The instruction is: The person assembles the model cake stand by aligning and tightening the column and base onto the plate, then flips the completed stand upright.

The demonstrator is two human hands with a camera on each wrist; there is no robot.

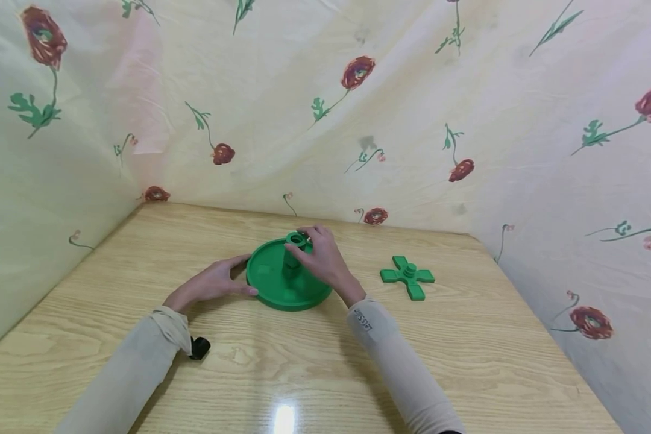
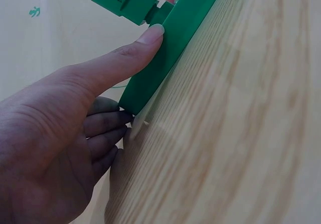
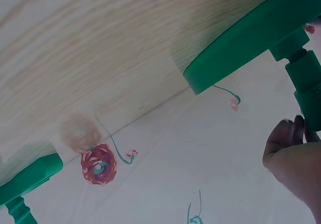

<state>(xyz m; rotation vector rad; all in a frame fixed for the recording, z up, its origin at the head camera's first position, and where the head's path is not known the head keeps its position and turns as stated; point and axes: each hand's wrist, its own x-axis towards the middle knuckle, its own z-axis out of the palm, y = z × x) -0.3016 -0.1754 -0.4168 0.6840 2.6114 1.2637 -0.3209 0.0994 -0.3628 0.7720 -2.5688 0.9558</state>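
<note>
A round green plate [image 1: 266,280] with a raised rim lies on the table. From its middle rises a stepped green post [image 1: 291,260] with an open hole at its top. My right hand [image 1: 325,259] pinches the upper part of this post between thumb and fingers. In the right wrist view, a narrower neck shows between the post's thick section [image 3: 306,73] and the plate [image 3: 241,48]. At the plate's left edge, my left hand [image 1: 217,280] holds the rim, thumb on the near side and fingers farther round. The left wrist view shows the thumb against the rim [image 2: 175,38].
A green cross-shaped piece [image 1: 409,274] with a ridged stub in its centre lies on the table to the right of the plate. Flower-patterned cloth [image 1: 282,120] hangs behind and on both sides of the wood-grain table [image 1: 493,343]. A black object [image 1: 199,348] shows beside my left cuff.
</note>
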